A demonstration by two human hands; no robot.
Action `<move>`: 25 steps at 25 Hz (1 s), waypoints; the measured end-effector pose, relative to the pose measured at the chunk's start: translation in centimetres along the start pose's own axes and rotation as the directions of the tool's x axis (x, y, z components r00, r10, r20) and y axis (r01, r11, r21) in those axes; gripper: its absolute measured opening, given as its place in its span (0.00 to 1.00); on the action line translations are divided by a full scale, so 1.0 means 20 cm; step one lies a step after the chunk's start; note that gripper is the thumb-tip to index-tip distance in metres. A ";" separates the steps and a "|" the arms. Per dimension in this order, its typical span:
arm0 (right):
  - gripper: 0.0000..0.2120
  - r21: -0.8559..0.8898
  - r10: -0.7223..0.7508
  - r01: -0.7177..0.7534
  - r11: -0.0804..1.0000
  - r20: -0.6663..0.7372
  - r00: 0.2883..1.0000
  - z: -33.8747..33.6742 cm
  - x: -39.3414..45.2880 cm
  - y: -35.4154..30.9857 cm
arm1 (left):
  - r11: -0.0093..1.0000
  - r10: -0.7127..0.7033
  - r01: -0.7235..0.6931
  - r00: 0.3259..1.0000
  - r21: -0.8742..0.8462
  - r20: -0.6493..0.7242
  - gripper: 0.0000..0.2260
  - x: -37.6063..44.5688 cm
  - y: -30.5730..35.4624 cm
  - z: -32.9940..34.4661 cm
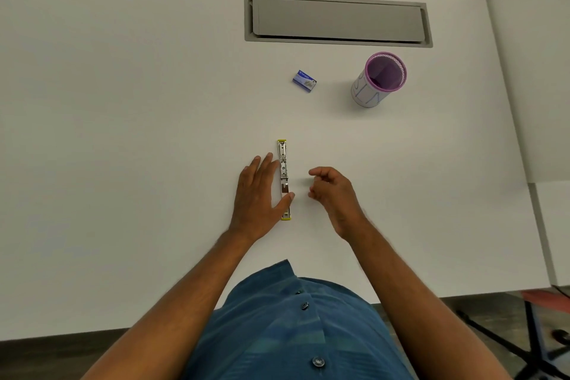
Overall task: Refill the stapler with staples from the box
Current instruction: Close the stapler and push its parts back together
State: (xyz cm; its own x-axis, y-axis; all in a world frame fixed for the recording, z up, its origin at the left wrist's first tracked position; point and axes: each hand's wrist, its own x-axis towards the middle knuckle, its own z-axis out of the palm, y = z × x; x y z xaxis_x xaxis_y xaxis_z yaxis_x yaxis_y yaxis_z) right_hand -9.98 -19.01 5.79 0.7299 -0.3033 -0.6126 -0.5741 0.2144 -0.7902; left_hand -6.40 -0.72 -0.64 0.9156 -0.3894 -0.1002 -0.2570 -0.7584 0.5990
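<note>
Two bare hands hover low over a matte white counter [123,133], smooth and plain-surfaced. Between them lies the stapler [284,170], swung fully open into one long, narrow strip running away from the person: bright metal channel with small holes and rivets along its length, yellow plastic showing at both the far tip and the near end. Left hand [257,194] is flat, fingers straight and spread slightly, lying along the stapler's left side; its thumb reaches across and touches the metal near the near end. Right hand [331,191] sits just to the right of the stapler, apart from it, fingers loosely curled inward with thumb and fingertips close together; whether anything small is pinched there cannot be told. Staple box [304,81], a small blue-and-white cardboard rectangle with printed label, rests flat and skewed farther back on the counter, well apart from both hands. Right of it stands a cylindrical mesh pen cup [378,79], purple rim and interior, pale outer wall. Behind these, a grey rectangular cable hatch [337,20] with a hinged flap is set flush into the counter. Blue buttoned shirt [293,327] fills the bottom of view.
</note>
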 end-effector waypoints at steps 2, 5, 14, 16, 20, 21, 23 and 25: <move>0.12 0.037 -0.003 0.002 0.999 0.023 1.000 0.05 0.06 -0.07 | 1.000 -0.011 0.011 1.000 -0.001 0.026 0.37 0.03 0.01 -0.01; 0.09 -0.214 -0.139 0.135 0.967 -0.002 0.990 0.13 0.14 -0.13 | 1.000 -0.006 0.006 0.999 0.006 0.051 0.41 0.08 0.01 -0.02; 0.15 -0.753 -0.455 0.419 0.507 0.179 0.873 0.23 0.27 -0.08 | 0.996 0.022 -0.023 1.000 0.086 0.014 0.40 0.10 0.01 0.01; 0.16 -0.774 -0.457 0.425 0.470 0.199 0.867 0.22 0.27 -0.06 | 0.995 0.027 -0.028 1.000 0.100 0.005 0.39 0.09 0.01 0.01; 0.15 -0.772 -0.475 0.431 0.467 0.192 0.859 0.24 0.27 -0.07 | 0.988 0.037 -0.033 0.999 0.151 -0.025 0.37 0.09 0.03 0.02; 0.14 -0.769 -0.489 0.439 0.466 0.190 0.851 0.24 0.27 -0.07 | 0.988 0.034 -0.028 0.999 0.152 -0.032 0.37 0.09 0.03 0.02; 0.12 -0.765 -0.504 0.444 0.467 0.182 0.844 0.25 0.26 -0.07 | 0.988 0.027 -0.022 0.999 0.152 -0.033 0.37 0.09 0.04 0.03; 0.11 -0.762 -0.495 0.441 0.474 0.184 0.849 0.24 0.26 -0.05 | 0.987 0.023 -0.019 0.999 0.159 -0.023 0.38 0.09 0.04 0.02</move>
State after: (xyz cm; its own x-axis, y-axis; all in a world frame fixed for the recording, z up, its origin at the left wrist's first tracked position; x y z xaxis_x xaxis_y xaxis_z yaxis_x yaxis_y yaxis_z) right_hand -3.81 -16.26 3.44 0.9721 -0.1933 -0.1326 -0.2332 -0.7396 -0.6314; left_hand -5.09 -2.29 -0.74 0.9164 -0.3946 -0.0678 -0.3204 -0.8243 0.4667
